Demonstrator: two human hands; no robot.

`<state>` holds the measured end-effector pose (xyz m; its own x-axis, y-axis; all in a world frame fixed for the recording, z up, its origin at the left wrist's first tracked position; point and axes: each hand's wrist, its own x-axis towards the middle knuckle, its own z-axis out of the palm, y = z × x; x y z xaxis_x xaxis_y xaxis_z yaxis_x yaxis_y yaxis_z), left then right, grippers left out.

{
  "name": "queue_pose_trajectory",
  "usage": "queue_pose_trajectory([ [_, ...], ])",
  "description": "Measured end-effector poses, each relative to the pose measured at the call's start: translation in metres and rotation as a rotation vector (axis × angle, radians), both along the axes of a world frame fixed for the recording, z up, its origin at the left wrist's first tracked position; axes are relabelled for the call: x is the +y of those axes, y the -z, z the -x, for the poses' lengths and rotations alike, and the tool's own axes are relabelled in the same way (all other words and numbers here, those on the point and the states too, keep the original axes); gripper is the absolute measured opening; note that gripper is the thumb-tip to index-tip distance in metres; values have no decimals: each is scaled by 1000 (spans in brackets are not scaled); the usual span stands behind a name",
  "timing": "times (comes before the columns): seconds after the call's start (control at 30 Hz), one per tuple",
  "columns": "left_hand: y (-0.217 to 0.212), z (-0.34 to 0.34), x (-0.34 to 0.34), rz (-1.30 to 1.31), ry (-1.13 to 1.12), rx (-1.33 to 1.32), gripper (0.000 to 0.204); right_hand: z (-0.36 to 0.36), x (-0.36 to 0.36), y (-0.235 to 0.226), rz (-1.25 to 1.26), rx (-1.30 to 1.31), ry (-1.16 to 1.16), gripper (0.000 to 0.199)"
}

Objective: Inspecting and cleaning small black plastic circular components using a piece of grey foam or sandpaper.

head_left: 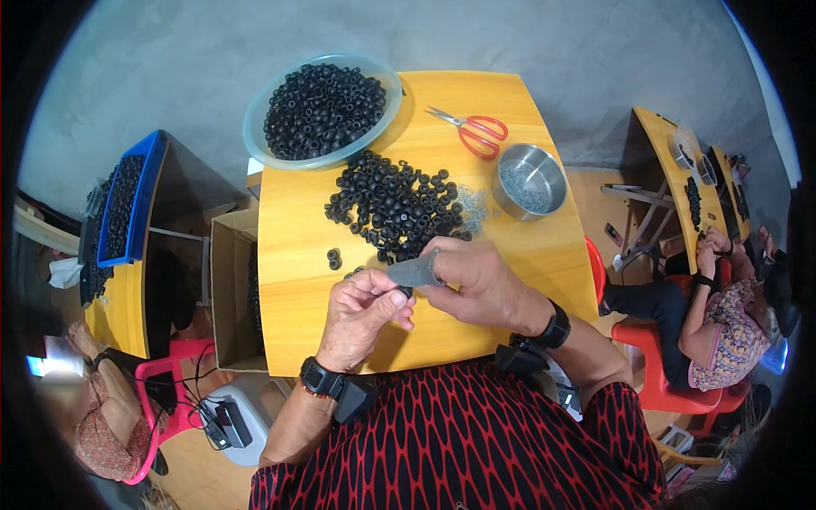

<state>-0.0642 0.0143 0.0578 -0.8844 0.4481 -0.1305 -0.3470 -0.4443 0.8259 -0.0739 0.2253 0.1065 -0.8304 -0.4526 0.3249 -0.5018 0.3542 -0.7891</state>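
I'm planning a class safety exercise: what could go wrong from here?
The bowl seems to overhang the far left corner of the table, so a knock might tip it. Loose black pieces lie close to the right hand, which could scatter them. Pale bits beside the metal cup lie right by those pieces and could mix in.

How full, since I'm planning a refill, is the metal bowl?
The metal bowl is partly full: small pale pieces lie inside, bare metal showing above.
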Motion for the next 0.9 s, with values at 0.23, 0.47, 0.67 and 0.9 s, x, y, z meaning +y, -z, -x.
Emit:
queue_pose_trajectory([
  [0.23,1,-2,3,12,-9,11,9,-3,0,2,57,-21,9,9],
  [0.47,-6,-1,6,18,-12,-5,12,0,-2,2,162,-118,32,8],
  [0.67,0,1,1,116,20,110,16,-2,-1,6,185,-135,31,8],
  [0.9,1,1,-9,104,90,158,20,-2,-2,1,131,-100,-58,11],
])
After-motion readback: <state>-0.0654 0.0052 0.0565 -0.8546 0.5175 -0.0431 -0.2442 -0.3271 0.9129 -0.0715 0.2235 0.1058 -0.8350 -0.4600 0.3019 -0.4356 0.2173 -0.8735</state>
